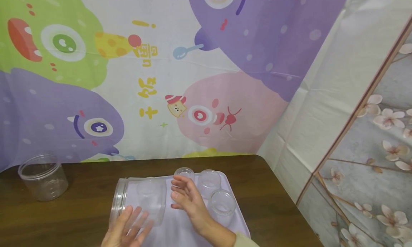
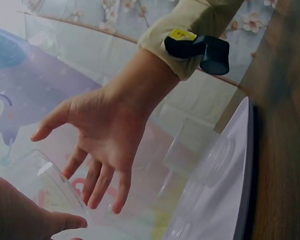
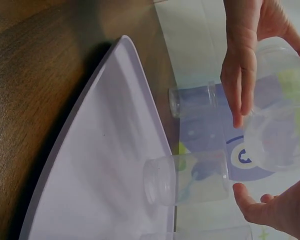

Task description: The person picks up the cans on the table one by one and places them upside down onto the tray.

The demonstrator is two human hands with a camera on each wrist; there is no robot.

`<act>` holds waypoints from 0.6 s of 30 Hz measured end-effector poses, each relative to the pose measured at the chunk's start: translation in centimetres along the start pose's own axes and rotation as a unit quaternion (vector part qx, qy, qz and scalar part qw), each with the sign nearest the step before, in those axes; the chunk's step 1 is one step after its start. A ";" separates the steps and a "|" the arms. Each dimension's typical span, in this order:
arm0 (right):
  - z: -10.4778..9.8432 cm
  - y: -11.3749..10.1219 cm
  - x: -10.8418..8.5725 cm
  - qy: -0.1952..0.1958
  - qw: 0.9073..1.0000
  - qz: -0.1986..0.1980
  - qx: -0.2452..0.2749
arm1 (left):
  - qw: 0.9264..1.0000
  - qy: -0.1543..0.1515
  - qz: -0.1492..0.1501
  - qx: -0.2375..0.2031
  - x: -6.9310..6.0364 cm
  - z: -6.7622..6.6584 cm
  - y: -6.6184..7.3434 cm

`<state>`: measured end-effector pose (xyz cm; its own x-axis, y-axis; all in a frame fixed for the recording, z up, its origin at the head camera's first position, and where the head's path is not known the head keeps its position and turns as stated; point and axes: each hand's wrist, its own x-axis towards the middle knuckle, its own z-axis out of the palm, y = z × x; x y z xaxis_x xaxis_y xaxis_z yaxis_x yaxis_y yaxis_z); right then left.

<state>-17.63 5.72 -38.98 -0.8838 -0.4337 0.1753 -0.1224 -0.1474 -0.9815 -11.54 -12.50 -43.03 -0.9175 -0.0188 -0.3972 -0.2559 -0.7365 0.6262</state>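
A large clear plastic jar (image 1: 154, 207) is tipped on its side above the lilac tray (image 1: 175, 225), its ringed end to the left. My left hand (image 1: 120, 231) holds it at that end, thumb in front, with the other fingers showing faintly through the plastic. Just past the jar's right end is my right hand (image 1: 191, 206), its palm turned toward the jar and its fingers loosely spread. A narrow gap seems to separate them. In the left wrist view the right hand (image 2: 110, 132) grips nothing.
Small clear jars (image 1: 222, 202) stand on the tray's right side; another shows through the big jar. Another large clear jar (image 1: 43, 179) stands at the left on the dark wooden table (image 1: 80, 218). A cartoon-printed cloth (image 1: 145, 132) hangs behind the table.
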 end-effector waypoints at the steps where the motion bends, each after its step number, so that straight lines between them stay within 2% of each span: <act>1: 0.1 0.0 0.0 -0.003 1.000 -0.001 0.003 | 1.000 0.002 -0.003 -0.002 0.1 0.0 -0.1; 3: 0.2 0.0 0.0 -0.008 1.000 -0.001 0.009 | 1.000 -0.010 -0.004 -0.007 0.2 -0.1 -0.3; 5: 0.3 0.1 0.0 -0.015 1.000 -0.003 0.016 | 1.000 -0.007 -0.010 -0.011 0.2 0.1 -0.3; 7: 0.4 0.1 0.0 -0.019 1.000 -0.002 0.019 | 1.000 -0.022 -0.008 -0.012 0.1 0.2 -0.4; 14: 0.7 0.3 -0.1 -0.031 0.999 0.008 0.006 | 1.000 -0.022 -0.016 -0.008 -0.7 1.3 -0.6; 18: 0.7 0.5 -0.1 -0.040 0.999 0.008 0.011 | 1.000 -0.021 -0.008 -0.007 -0.8 1.8 -0.9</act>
<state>-17.27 5.04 -39.45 -0.8469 -0.5051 0.1664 -0.0983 -0.1589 -0.9824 -11.12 -10.65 -42.06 -0.9251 0.0218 -0.3790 -0.2676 -0.7457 0.6102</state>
